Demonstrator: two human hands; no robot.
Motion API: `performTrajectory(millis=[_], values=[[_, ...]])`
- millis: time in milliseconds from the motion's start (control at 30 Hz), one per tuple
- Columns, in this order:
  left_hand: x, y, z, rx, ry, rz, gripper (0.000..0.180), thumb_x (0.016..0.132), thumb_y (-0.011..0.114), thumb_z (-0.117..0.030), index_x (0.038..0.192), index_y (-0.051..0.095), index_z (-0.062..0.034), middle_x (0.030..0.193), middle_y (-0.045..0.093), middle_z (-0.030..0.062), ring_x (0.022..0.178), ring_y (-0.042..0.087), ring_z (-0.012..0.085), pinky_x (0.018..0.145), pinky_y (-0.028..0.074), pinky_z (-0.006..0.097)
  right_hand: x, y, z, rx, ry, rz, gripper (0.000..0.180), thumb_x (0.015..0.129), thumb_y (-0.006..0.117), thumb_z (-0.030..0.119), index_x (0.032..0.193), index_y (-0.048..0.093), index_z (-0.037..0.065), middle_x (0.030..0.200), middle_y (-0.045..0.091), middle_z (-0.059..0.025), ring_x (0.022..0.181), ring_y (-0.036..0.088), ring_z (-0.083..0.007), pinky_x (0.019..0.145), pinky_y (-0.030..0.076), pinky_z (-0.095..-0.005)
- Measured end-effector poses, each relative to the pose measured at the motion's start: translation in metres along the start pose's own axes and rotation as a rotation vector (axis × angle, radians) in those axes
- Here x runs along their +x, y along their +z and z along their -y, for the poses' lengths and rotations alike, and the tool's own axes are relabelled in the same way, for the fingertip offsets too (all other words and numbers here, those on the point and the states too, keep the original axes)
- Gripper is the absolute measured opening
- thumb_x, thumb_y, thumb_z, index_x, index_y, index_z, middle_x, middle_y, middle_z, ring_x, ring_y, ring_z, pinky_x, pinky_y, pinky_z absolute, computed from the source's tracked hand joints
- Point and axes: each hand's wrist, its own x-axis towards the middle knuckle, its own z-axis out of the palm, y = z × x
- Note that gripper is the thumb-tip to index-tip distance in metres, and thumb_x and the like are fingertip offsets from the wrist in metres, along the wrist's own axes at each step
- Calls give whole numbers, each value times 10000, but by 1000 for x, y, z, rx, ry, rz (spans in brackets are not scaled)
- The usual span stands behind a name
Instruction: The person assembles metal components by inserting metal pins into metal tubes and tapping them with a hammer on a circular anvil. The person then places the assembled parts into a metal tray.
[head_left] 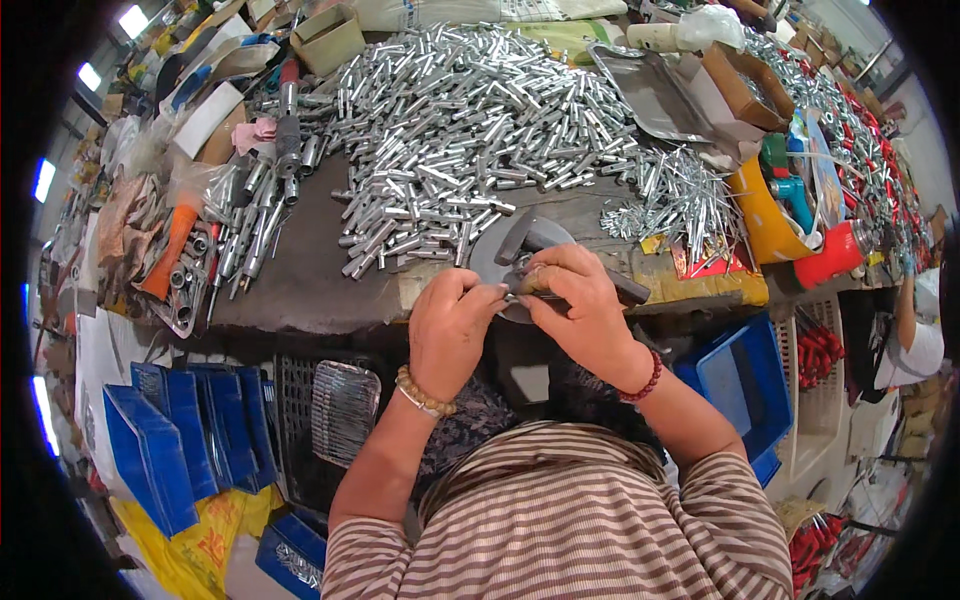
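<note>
Brown-striped shirt [560, 510] closest to u, then ur left hand [447, 325] & right hand [585, 315], fingertips of both pinched on a small metal piece [512, 298] (mostly hidden tbh) near the round grey plate [488, 248]. Hammer [515, 238] just beyond, then a huge pile of silver tubes [460, 130].

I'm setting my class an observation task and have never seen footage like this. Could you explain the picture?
There is no machine doing the work: these are a person's bare hands. The camera sits on the person's head, looking down; its fisheye lens bends straight edges near the rim. The left hand and right hand meet above a grey disc at the front of the workbench. What their fingertips hold is too small to tell. On the bench lie what looks like a hammer, a big heap of silvery metal tubes and, to the right, thinner metal pins.
</note>
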Motion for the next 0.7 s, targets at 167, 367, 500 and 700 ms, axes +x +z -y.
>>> performTrajectory(millis=[167, 367, 500, 700], values=[[-1, -1, 0, 9, -2, 4, 200, 812, 818, -79, 1003, 764, -107, 925, 616, 81, 849, 642, 311, 721, 524, 422, -2, 7, -3, -78, -41, 3, 237, 780, 809, 65, 978, 681, 41, 1111, 678, -86, 1034, 625, -305, 891, 445, -433], [-1, -2, 0, 6, 3, -5, 203, 813, 815, -74, 1007, 761, -106, 927, 618, 80, 851, 642, 312, 728, 526, 423, -3, 5, -1, -141, -68, 21, 233, 774, 801, 48, 979, 688, 54, 1083, 672, -74, 1026, 634, -303, 900, 455, -438], [1, -1, -1, -1, 13, 0, 244, 819, 817, -17, 1051, 778, -83, 904, 622, 81, 825, 635, 276, 705, 515, 379, -2, 0, 4, -328, -196, 49, 235, 781, 794, 70, 997, 701, 68, 1074, 672, -68, 1014, 646, -294, 912, 483, -448], [0, -4, -1, -24, -5, 20, 243, 838, 804, -2, 1068, 781, -75, 926, 621, 87, 825, 637, 270, 713, 521, 369, 4, -34, -2, -532, -57, 95, 318, 802, 787, 93, 1109, 708, 84, 1050, 667, -82, 1013, 654, -302, 922, 507, -445]])
